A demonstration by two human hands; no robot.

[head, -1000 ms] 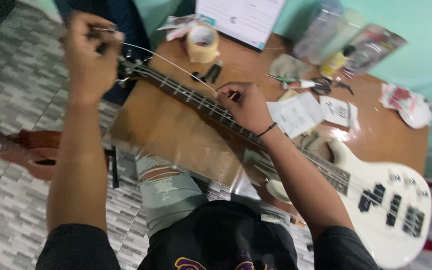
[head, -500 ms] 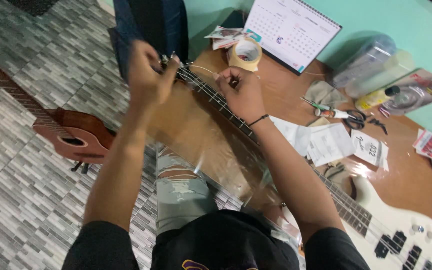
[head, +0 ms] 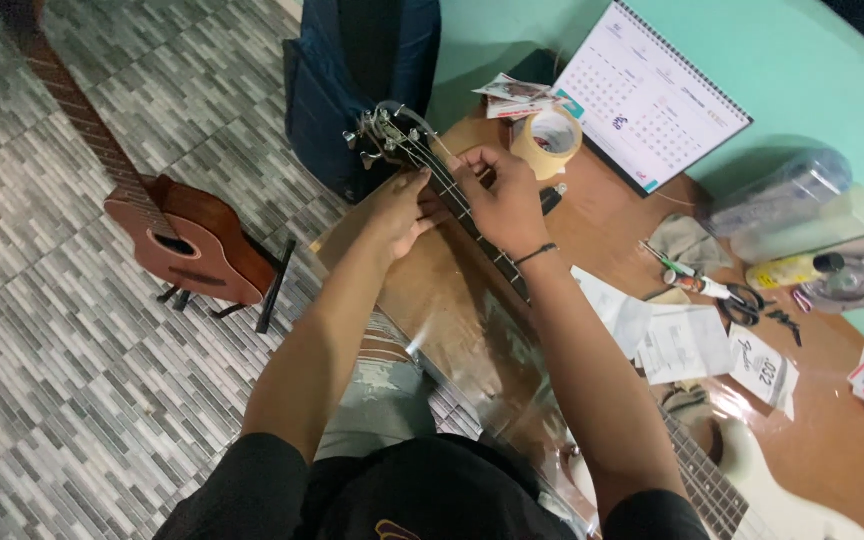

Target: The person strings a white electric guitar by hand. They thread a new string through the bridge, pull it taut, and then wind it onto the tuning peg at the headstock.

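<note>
Hands at the upper neck of a white electric bass lying across a brown tabletop (head: pixel 432 300).

Landmark is the bass neck (head: pixel 472 235): it runs along the tabletop, and its headstock (head: pixel 384 132) with metal tuning pegs juts past the tabletop's far edge. Left hand (head: pixel 402 210) grips the neck just below the headstock, fingers curled around it from the near side. Right hand (head: pixel 502 200) rests on the neck's far side, fingertips pinching a string against the fretboard. Beyond the neck stands a roll of brown tape (head: pixel 546 142), with a desk calendar (head: pixel 647 95) further back. Papers (head: pixel 687 345) lie beside the neck's lower part. An acoustic guitar (head: pixel 187 235) rests on the tiled floor, well apart from the neck.
</note>
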